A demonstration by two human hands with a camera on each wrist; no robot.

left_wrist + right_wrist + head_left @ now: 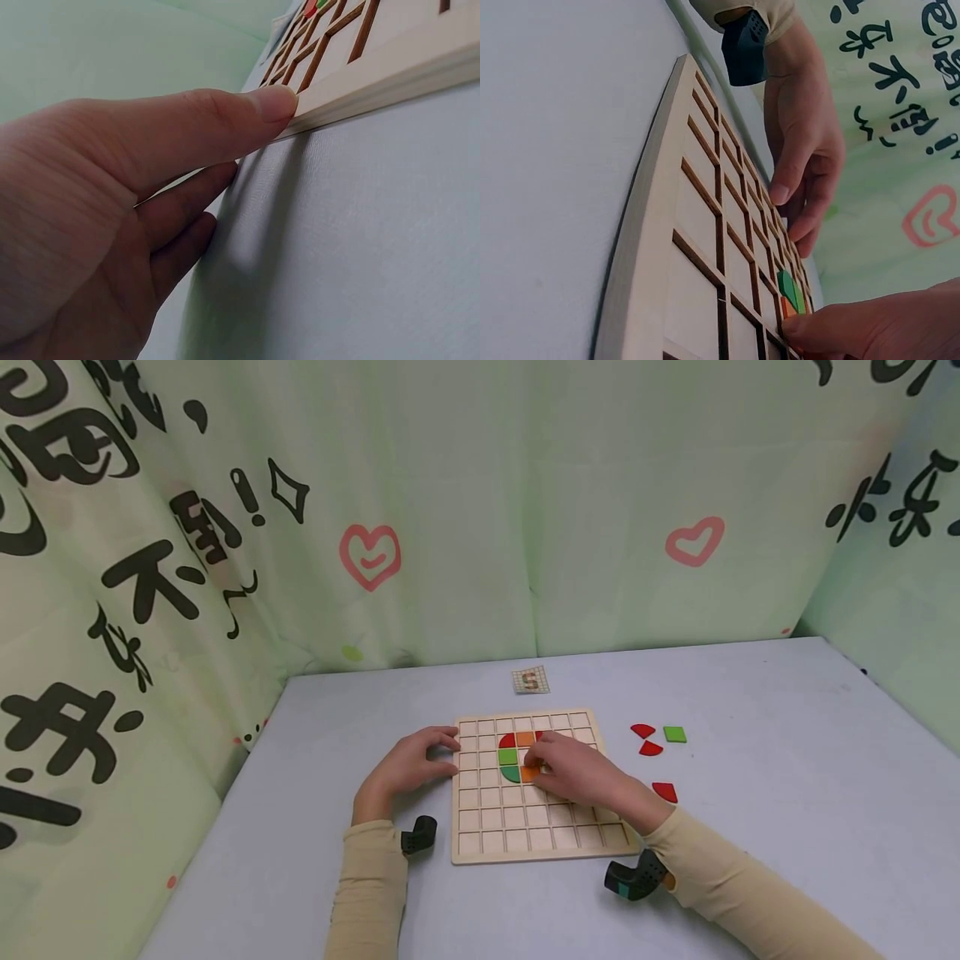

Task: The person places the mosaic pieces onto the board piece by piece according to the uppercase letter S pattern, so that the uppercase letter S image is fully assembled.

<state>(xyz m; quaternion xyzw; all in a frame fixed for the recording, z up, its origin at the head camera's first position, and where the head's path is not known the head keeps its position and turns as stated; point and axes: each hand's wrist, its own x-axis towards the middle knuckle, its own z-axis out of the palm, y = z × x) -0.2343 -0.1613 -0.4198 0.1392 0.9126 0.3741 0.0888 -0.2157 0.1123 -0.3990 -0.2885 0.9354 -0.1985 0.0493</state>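
Observation:
A wooden grid board (480, 818) lies on the table with colored pieces in its upper middle. Among them are a red quarter-round piece (507, 742), an orange square (525, 739), a green square (508, 757) and a dark green quarter-round piece (511, 773). My left hand (408, 768) rests at the board's left edge, thumb tip touching the rim and fingers loosely bent. Over the grid, my right hand (577, 772) has its thumb and fingers at a lower orange square (528, 774), pinching it beside the dark green piece. The right hand partly hides that square and the cells behind it.
Right of the board lie several loose pieces: red wedges (642, 730), a green square (674, 734) and another red piece (664, 792). A small patterned card (530, 680) lies behind the board. A printed curtain (465, 510) hangs behind the table.

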